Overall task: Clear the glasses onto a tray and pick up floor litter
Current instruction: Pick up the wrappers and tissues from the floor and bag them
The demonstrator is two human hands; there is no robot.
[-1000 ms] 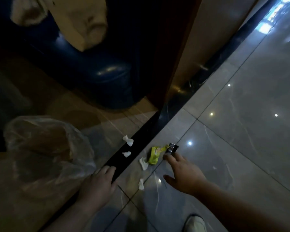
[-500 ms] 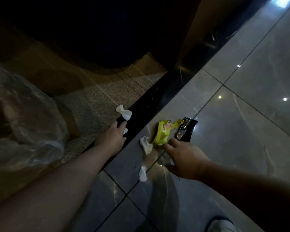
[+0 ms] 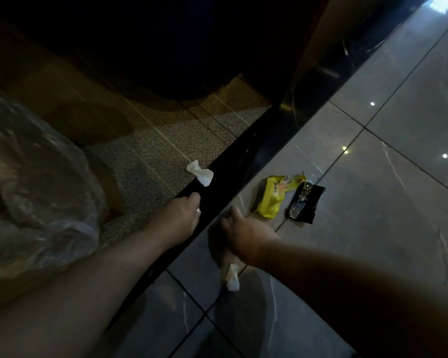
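Litter lies on a dim floor. My left hand [image 3: 179, 218] rests on the black floor strip [image 3: 246, 153], fingers curled, with a small white tissue scrap [image 3: 198, 210] showing at its fingertips. My right hand [image 3: 246, 233] is palm down on the grey tile, fingers bent, covering the spot beside a yellow wrapper [image 3: 270, 200]; whatever is beneath it is hidden. A black wrapper [image 3: 304, 205] lies just right of the yellow one. Another crumpled white tissue [image 3: 201, 174] sits ahead of my left hand. A further tissue [image 3: 232, 277] lies under my right wrist.
A clear plastic bag [image 3: 36, 189] bulges at the left over woven carpet [image 3: 150, 151]. A dark piece of furniture [image 3: 179, 47] overhangs the carpet at the back. Glossy grey tiles [image 3: 398, 202] stretch to the right.
My right hand has moved left from beside the yellow wrapper onto the tissue piece that lay near it, now hidden. My left hand has drawn back slightly with the small scrap. The camera has come closer.
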